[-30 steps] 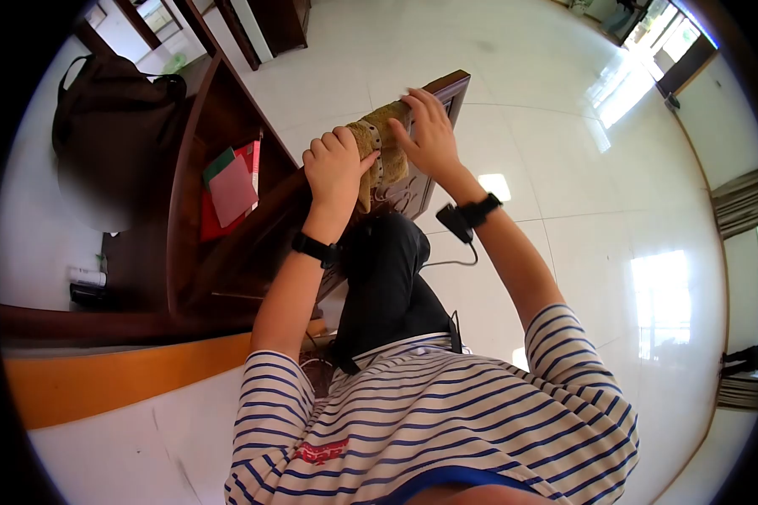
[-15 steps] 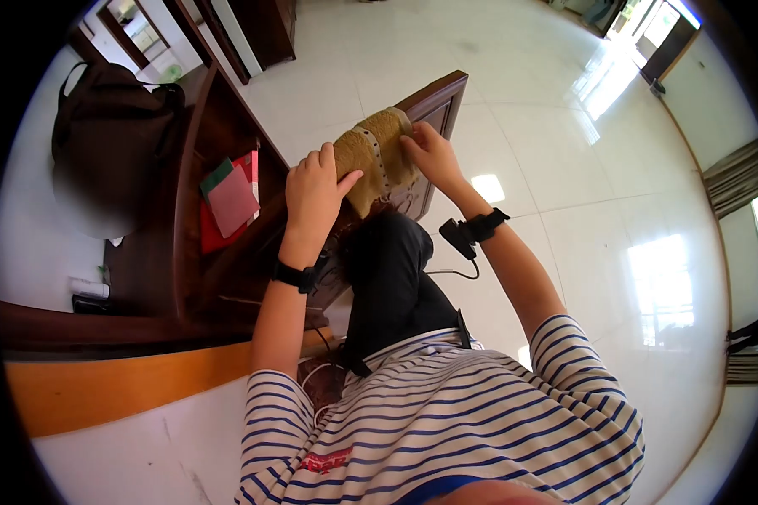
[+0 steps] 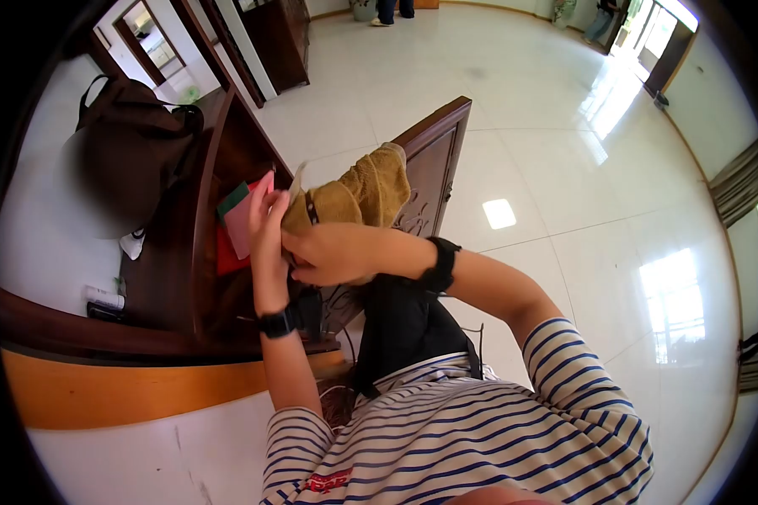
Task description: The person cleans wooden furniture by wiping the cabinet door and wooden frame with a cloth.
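Observation:
A mustard-brown towel [image 3: 364,187] with a dotted pale band lies bunched by the open cabinet door [image 3: 434,160], its far end near the door's top edge. My right hand [image 3: 333,251] reaches across to the left, back up, fingers curled at the towel's near end. Beside it, my left hand [image 3: 267,231] is upright with fingers stretched out, against the same end of the cloth. The right hand hides where the fingers meet the towel. Each wrist wears a black strap.
Left of my hands, a dark wooden cabinet [image 3: 210,160] holds a pink booklet [image 3: 237,227] and other red and green ones. A dark bag [image 3: 130,135] sits on top. Glossy tiles [image 3: 556,177] cover the floor. Far off, a person's legs [image 3: 393,10] show.
My right hand has swung left from the towel's far right corner to beside my left hand. My left hand has turned upright with fingers stretched. The towel is now bunched instead of spread.

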### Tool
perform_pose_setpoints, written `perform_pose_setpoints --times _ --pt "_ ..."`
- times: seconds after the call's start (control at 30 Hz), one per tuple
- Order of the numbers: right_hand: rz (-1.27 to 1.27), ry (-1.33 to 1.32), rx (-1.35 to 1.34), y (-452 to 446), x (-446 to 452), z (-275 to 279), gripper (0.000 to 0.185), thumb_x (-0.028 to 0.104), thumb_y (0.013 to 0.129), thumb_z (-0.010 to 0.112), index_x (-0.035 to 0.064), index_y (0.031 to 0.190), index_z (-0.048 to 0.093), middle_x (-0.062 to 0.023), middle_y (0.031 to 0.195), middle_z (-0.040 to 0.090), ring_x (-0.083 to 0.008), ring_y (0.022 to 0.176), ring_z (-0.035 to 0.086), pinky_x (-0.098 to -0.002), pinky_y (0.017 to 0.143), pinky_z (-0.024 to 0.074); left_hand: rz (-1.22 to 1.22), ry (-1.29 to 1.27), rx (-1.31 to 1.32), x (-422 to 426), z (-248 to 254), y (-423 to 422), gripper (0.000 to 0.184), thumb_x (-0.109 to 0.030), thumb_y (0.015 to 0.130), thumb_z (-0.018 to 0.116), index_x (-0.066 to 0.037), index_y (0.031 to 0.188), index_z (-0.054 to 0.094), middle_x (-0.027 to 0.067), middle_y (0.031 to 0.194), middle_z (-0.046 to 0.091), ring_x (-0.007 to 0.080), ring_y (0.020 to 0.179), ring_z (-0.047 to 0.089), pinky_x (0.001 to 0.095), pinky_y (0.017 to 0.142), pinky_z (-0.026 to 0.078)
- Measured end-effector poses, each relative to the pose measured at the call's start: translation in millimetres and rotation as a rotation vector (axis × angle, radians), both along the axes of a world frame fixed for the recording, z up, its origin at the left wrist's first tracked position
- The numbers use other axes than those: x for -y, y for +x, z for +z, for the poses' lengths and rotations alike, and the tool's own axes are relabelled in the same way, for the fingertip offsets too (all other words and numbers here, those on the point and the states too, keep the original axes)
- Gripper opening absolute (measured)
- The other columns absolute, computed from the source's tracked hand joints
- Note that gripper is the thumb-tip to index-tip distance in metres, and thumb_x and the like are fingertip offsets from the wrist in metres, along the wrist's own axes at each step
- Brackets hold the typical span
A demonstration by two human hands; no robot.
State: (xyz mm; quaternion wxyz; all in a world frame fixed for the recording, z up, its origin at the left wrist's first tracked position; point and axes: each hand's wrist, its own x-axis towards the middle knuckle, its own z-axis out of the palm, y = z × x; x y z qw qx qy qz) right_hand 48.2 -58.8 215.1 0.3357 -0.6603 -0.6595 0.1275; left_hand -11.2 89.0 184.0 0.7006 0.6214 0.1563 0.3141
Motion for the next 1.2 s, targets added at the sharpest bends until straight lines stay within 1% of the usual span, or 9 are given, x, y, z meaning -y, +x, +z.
perform_pose_setpoints --times 0.17,0.23,0.37,0.43,0.5,0.53,0.67,0.83,1.2 --pt "-0.135 0.09 0.045 41.2 28.8 -22.7 0.026 0.021 0.084 0.059 0.0008 0.102 0.063 -0.0156 0.081 0.067 -0.0376 0.081 0.065 -0.0449 0.073 0.0522 0.465 0.758 -0.05 -13.7 -17.6 -59.5 0.024 -0.001 0.094 0.055 -0.004 0.117 0.063 0.009 0.113 0.051 0.0175 0.097 0.055 0.0314 0.083 0.047" --pt "-0.241 0.491 0.23 78.2 28.9 -24.0 0.023 0.015 0.086 0.06 0.0035 0.107 0.062 -0.0129 0.094 0.068 -0.0338 0.096 0.062 -0.0421 0.083 0.0504 0.666 0.977 -0.129 -6.1 -9.5 -71.5 0.022 0.0 0.093 0.054 -0.003 0.112 0.065 0.0125 0.109 0.05 0.0242 0.092 0.056 0.0334 0.081 0.047" --pt "-0.461 0.569 0.361 131.5 28.4 -26.4 0.02 0.021 0.091 0.052 0.0076 0.098 0.066 -0.0099 0.092 0.066 -0.0302 0.098 0.059 -0.04 0.089 0.0465 0.705 1.057 -0.31 9.9 -4.9 -63.3 0.021 -0.006 0.095 0.056 -0.004 0.114 0.064 0.0148 0.119 0.047 0.0313 0.097 0.055 0.0385 0.086 0.046" --pt "-0.359 0.147 0.542 153.2 27.2 -45.2 0.023 0.025 0.094 0.049 0.0084 0.097 0.065 -0.0088 0.094 0.065 -0.0284 0.093 0.059 -0.0388 0.087 0.0459 0.696 1.15 -0.305 22.1 -4.1 -46.9 0.02 -0.014 0.095 0.057 -0.004 0.111 0.065 0.0169 0.116 0.053 0.0329 0.102 0.056 0.0404 0.088 0.046" --pt "-0.369 0.269 0.501 152.8 30.2 -57.8 0.027 0.029 0.096 0.047 0.0083 0.095 0.064 -0.0079 0.09 0.064 -0.0272 0.089 0.058 -0.0375 0.085 0.0447 0.678 1.625 -0.486 34.9 -2.7 -39.4 0.024 -0.022 0.096 0.055 -0.002 0.104 0.066 0.0197 0.107 0.06 0.0344 0.108 0.056 0.0424 0.09 0.046" --pt "-0.36 0.34 0.531 152.6 31.7 -59.5 0.028 0.03 0.097 0.047 0.0078 0.097 0.063 -0.0078 0.089 0.063 -0.0268 0.088 0.058 -0.0376 0.084 0.0449 0.673 1.649 -0.425 31.2 -14.5 -30.2 0.034 -0.031 0.096 0.052 -0.002 0.097 0.069 0.0172 0.088 0.065 0.0351 0.097 0.059 0.0434 0.083 0.047" --pt "-0.275 0.527 0.664 168.4 36.7 -67.7 0.032 0.035 0.098 0.046 0.0069 0.104 0.06 -0.0081 0.087 0.061 -0.0258 0.084 0.058 -0.0372 0.08 0.0465 0.766 1.569 -0.596 40.0 -29.1 -7.5 0.036 -0.032 0.096 0.05 -0.004 0.075 0.059 0.0125 0.072 0.058 0.0318 0.065 0.057 0.0439 0.065 0.044" --pt "-0.127 0.604 0.896 198.4 50.2 -63.6 0.036 0.039 0.099 0.044 0.0071 0.108 0.059 -0.0078 0.089 0.061 -0.0259 0.079 0.059 -0.0361 0.079 0.049 0.703 1.542 -0.562 71.3 -36.1 63.3 0.038 -0.037 0.095 0.05 -0.007 0.072 0.056 0.0121 0.069 0.058 0.0313 0.065 0.058 0.0442 0.064 0.045" --pt "-0.743 0.304 0.837 267.2 116.5 -66.4 0.022 0.022 0.097 0.046 0.0083 0.105 0.061 -0.0051 0.111 0.063 -0.0235 0.118 0.053 -0.0415 0.11 0.0342 0.61 1.683 -0.376 125.6 -39.3 180.3 0.053 -0.06 0.09 0.052 -0.009 0.074 0.052 0.0061 0.066 0.056 0.0236 0.061 0.059 0.0362 0.061 0.046"
